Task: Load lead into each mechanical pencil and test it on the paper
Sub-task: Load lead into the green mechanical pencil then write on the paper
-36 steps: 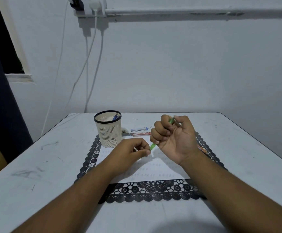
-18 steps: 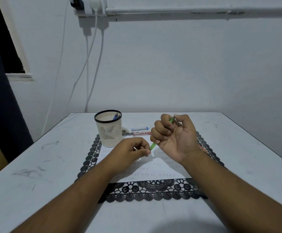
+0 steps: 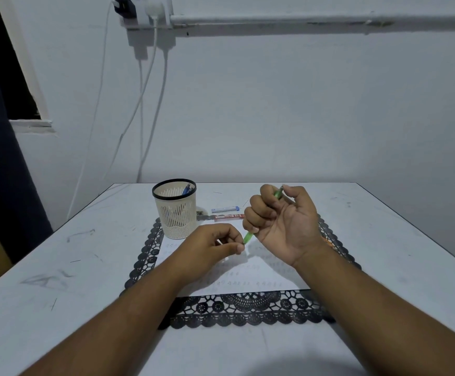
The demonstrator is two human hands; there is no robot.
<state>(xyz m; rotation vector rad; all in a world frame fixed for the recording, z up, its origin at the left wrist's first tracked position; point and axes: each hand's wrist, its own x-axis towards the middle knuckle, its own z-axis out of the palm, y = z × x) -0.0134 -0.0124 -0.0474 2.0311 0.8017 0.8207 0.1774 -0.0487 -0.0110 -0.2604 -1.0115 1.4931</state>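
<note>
White scuffed table [image 3: 58, 267] against bare wall; right hand [image 3: 283, 221] gripping green pencil [image 3: 248, 236], left hand [image 3: 212, 246] pinched.

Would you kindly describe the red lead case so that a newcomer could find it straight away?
Start at the cream perforated plastic pencil cup standing on the far left of the black lace placemat. Just to its right, toward the raised right hand, two slim cases lie flat side by side. The red lead case is the nearer one; its neighbour behind, the white and blue case, is paler.
</note>
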